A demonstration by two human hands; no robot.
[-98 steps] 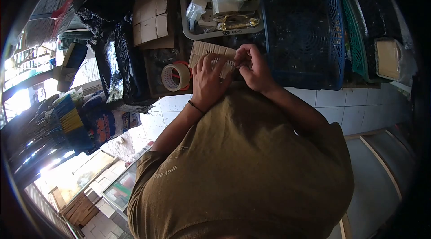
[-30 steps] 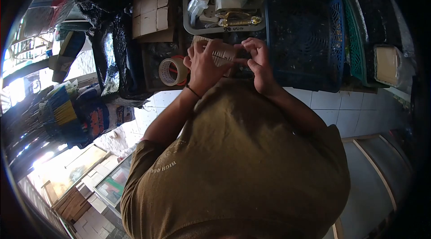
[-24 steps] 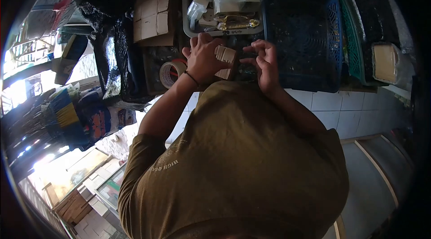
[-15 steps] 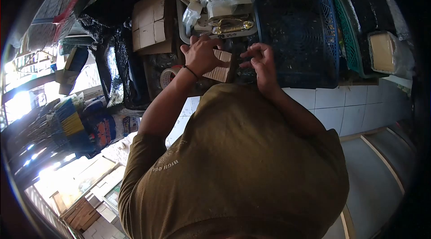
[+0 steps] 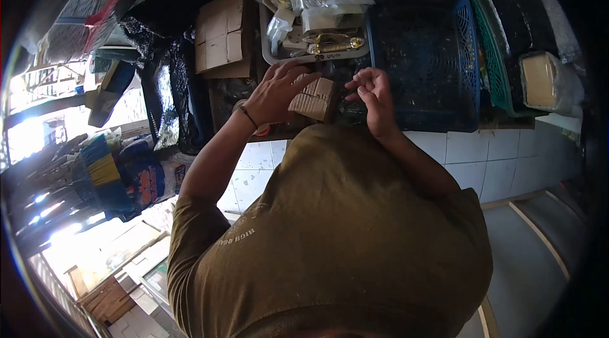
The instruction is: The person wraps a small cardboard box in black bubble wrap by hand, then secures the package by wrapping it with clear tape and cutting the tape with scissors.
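A small cardboard box [image 5: 312, 104] with a ridged side lies close in front of my chest. My left hand [image 5: 278, 92] is over its left and upper part, fingers spread; whether the fingertips press on it is hard to tell. To the right of the box, my right hand [image 5: 374, 98] is raised with its fingers curled loosely and apart, holding nothing. Just beyond both hands stands a whitish tray [image 5: 317, 57] with plastic-wrapped pieces and gold-coloured metal parts [image 5: 339, 44]. A roll of tape [image 5: 264, 129] is mostly hidden under my left wrist.
At the right of the tray is a dark blue plastic basket [image 5: 475, 62], with a green basket [image 5: 491, 52] beside it. A larger cardboard box [image 5: 222, 33] stands at the left. Farther right lies a plastic-wrapped box [image 5: 541, 79]. White floor tiles [image 5: 466, 154] show below.
My left hand has shifted slightly left and down, now covering most of the tape roll. More of the small cardboard box shows. My right hand is nearly where it was, its fingers a little more curled.
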